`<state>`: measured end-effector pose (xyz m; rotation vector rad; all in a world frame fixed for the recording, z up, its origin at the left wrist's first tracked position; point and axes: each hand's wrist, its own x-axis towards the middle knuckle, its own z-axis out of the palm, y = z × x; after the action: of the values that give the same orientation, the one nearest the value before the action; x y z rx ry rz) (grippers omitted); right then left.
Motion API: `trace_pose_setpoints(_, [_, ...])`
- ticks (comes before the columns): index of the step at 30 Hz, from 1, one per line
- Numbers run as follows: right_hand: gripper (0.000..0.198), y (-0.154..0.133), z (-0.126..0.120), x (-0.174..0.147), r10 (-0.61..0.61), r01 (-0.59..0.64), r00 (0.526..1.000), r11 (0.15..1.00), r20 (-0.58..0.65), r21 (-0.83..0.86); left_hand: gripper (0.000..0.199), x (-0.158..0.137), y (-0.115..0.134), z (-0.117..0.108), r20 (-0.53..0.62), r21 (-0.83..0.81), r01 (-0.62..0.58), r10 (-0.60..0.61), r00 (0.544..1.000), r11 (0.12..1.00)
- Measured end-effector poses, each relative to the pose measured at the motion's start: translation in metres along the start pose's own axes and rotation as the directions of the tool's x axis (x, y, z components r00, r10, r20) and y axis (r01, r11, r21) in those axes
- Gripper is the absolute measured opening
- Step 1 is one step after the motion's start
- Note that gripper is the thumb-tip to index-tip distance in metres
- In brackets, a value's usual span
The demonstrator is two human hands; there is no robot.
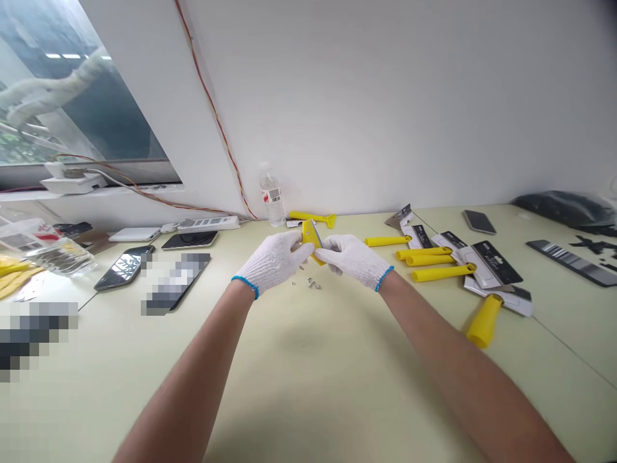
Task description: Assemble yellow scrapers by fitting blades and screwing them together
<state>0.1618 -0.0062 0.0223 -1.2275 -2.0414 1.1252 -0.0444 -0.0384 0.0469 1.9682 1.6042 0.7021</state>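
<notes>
My left hand (277, 259), in a white knit glove with a blue cuff, grips the left side of a yellow scraper head (311, 235). A thin metal blade (317, 233) runs along the scraper head's right edge. My right hand (351, 257), gloved the same way, pinches the lower right side of that piece between thumb and fingers. Both hands hold it raised and tilted above the table. Below, several small metal screws (312, 283) lie loose. Behind my hands rests a yellow scraper handle (313, 217) against the wall. My fingers hide part of the held piece.
To the right lie several yellow handles (443, 272) with black-and-white cards (496, 262). Phones (124, 267) and a power strip (209, 223) lie at the left. A water bottle (273, 199) stands by the wall; another bottle (60, 254) lies sideways. Black bag (566, 209) sits far right.
</notes>
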Motion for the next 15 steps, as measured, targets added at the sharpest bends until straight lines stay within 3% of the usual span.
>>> trace_pose_setpoints(6, [0.042,0.001,0.002,0.002,0.000,0.003,0.999,0.998,-0.037,0.061,0.028,0.001,0.004,0.005,-0.096,0.096,-0.025,0.034,0.995,0.995])
trace_pose_setpoints(10, [0.042,0.003,0.002,0.003,0.054,-0.046,0.996,0.992,-0.064,0.116,0.047,0.004,0.007,0.012,-0.242,0.273,-0.004,0.072,0.968,0.962])
trace_pose_setpoints(15, [0.037,0.001,-0.004,0.003,0.095,-0.083,0.993,0.980,-0.063,0.182,0.054,0.003,0.010,0.019,-0.227,0.460,-0.045,0.166,0.960,0.887])
